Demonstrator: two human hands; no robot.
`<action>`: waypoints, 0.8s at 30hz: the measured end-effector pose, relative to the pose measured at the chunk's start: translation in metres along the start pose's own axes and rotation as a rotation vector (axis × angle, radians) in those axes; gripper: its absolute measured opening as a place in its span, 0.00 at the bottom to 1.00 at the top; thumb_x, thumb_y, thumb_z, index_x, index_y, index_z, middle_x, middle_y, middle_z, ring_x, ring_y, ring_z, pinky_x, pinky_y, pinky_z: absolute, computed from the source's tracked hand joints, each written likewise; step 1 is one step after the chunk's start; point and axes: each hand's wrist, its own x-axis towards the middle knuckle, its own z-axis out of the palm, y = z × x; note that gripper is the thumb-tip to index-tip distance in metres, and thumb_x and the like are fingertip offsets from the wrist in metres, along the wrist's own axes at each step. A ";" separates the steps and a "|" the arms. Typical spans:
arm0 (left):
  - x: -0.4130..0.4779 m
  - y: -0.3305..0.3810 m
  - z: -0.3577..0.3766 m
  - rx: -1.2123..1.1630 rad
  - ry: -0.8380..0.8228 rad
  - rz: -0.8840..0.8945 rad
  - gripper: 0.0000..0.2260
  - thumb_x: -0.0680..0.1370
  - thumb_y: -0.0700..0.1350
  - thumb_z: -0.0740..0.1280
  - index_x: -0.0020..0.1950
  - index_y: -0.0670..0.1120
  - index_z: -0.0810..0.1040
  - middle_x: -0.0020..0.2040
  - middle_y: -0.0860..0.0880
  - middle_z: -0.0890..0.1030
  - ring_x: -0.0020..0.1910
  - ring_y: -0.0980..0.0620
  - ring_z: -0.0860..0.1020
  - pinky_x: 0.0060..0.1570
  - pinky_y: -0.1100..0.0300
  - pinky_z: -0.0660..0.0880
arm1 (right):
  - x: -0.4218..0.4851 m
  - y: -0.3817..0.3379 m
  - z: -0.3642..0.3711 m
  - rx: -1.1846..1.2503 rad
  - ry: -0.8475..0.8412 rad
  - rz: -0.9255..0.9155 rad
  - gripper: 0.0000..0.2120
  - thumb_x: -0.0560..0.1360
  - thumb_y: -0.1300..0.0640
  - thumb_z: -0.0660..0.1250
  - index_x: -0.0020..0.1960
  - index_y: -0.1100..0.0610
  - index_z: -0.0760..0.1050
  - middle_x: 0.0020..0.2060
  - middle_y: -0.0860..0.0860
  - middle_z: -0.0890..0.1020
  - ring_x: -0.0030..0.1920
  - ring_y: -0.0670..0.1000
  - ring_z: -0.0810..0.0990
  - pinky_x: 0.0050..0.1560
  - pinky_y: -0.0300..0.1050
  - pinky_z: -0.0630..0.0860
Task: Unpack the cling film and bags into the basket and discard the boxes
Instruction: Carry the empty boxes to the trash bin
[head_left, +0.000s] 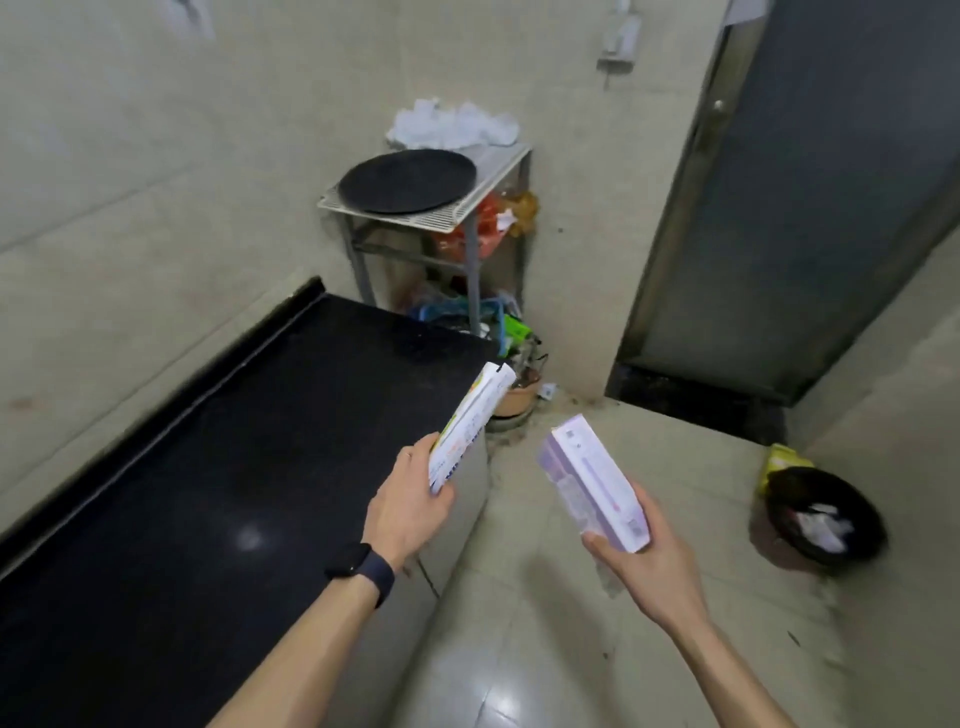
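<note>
My left hand (402, 506) grips the lower end of a long white box (470, 423) with yellow and blue print, held slanting up over the corner of the black countertop (218, 467). My right hand (647, 564) holds a pale purple box (592, 480) by its near end, above the tiled floor. The two boxes are apart, and both look closed at their far ends. A dark bin (823, 514) with white crumpled waste inside sits on the floor at the right. No basket shows clearly.
A metal rack (431, 213) stands in the corner with a round black pan (408, 179) on top and bags and bottles on its lower shelves. A grey door (810, 197) is at the right. A yellow packet (782, 460) lies beside the bin.
</note>
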 end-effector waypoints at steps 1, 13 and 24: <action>0.015 0.021 0.018 0.005 -0.022 0.040 0.25 0.74 0.50 0.64 0.69 0.61 0.62 0.58 0.55 0.72 0.52 0.48 0.77 0.47 0.50 0.77 | 0.011 0.009 -0.020 -0.010 0.020 0.013 0.32 0.67 0.50 0.77 0.64 0.30 0.67 0.51 0.27 0.79 0.51 0.38 0.79 0.45 0.39 0.74; 0.138 0.238 0.219 0.026 -0.327 0.377 0.24 0.75 0.47 0.66 0.70 0.54 0.65 0.60 0.49 0.73 0.57 0.44 0.75 0.49 0.52 0.73 | 0.103 0.111 -0.213 0.044 0.365 0.218 0.32 0.68 0.55 0.77 0.59 0.26 0.68 0.51 0.24 0.77 0.50 0.29 0.76 0.44 0.28 0.71; 0.260 0.391 0.386 0.117 -0.657 0.609 0.25 0.75 0.48 0.64 0.71 0.56 0.63 0.61 0.50 0.72 0.51 0.46 0.78 0.45 0.52 0.76 | 0.215 0.214 -0.313 0.008 0.633 0.536 0.37 0.67 0.45 0.78 0.71 0.40 0.65 0.59 0.44 0.80 0.53 0.51 0.79 0.50 0.50 0.76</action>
